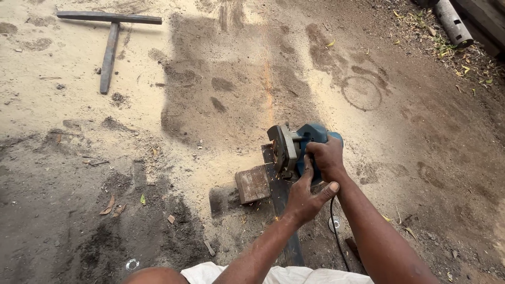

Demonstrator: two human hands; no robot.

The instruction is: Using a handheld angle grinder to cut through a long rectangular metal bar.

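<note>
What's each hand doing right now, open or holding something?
Left hand: fingers on the blue angle grinder, thumb out; full grip cannot be told.
Right hand: closed around the grinder's body.

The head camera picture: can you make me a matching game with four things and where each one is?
Things:
1. blue power tool
2. T-shaped metal piece
3. rusty block
4. grey pipe

Places:
A. top right corner, beside dry leaves
B. top left, flat on the sand
C. under the long metal bar, left of the hands
D. gripped by the right hand, with the left hand against it

Pairs: 1-D, 2-B, 3-C, 4-A
</note>
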